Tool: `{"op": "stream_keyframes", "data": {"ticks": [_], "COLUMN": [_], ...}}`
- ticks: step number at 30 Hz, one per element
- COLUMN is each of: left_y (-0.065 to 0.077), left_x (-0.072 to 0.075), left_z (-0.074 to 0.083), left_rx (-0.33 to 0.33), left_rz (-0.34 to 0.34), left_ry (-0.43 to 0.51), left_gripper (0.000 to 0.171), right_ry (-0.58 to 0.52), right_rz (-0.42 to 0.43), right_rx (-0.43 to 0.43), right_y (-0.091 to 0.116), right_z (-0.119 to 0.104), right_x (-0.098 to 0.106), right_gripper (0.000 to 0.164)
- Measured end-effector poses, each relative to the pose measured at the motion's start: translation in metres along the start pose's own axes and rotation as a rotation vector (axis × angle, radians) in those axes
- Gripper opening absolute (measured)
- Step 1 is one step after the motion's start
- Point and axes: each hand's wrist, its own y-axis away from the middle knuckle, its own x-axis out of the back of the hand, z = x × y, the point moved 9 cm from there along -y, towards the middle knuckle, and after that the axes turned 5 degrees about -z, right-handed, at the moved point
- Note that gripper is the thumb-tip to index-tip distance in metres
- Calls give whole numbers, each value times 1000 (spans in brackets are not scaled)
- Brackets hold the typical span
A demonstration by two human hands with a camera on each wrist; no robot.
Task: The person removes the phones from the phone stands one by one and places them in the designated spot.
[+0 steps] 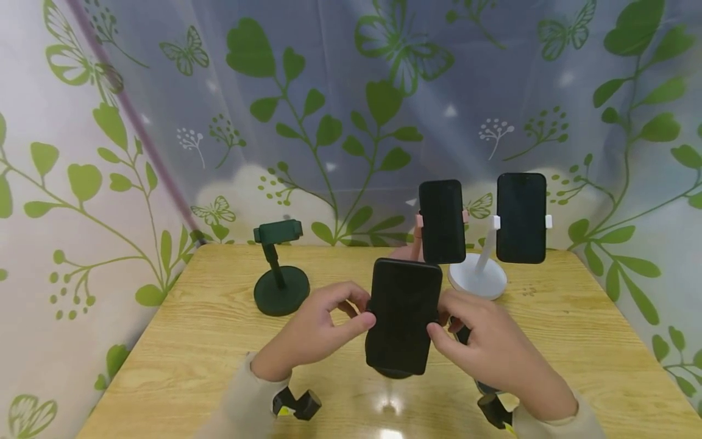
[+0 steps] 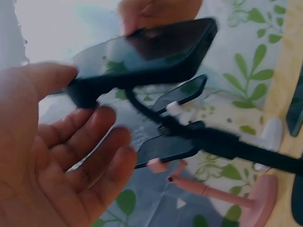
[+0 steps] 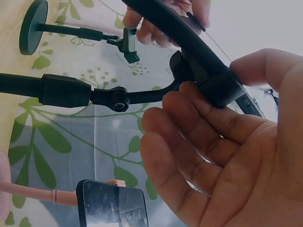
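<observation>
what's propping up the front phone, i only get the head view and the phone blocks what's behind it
Observer: A black stand; the left wrist view shows it reaching up behind the phone.
Operator: is it one straight piece back there
Observer: No, the right wrist view shows a joint partway along, with a curved piece beyond it on the phone's side.
Operator: and what are the right hand's fingers doing behind the phone
Observer: In the right wrist view, the fingers of the right hand are curled behind the black clamp at the phone's edge; how firmly they press, I can't tell.
</observation>
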Motion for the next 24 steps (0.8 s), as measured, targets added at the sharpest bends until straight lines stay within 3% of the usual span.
{"op": "stream_keyframes", "data": {"ticks": [5, 15, 24], "left_y": [-5, -7, -5], "left_x": [2, 2, -4], "left_z": [1, 3, 9], "left_rx": [-8, 11, -4], "left_rz": [-72, -98, -126], "left_ry": [-34, -62, -44], "left_gripper": [7, 16, 21], "right_ry": [13, 38, 55], "right_rz": [-6, 11, -18], "right_rx": [-26, 26, 2], "right_y": [0, 0, 2], "right_z": [3, 0, 4], "right_x": [-1, 1, 2], "right_gripper": [27, 24, 24]}}
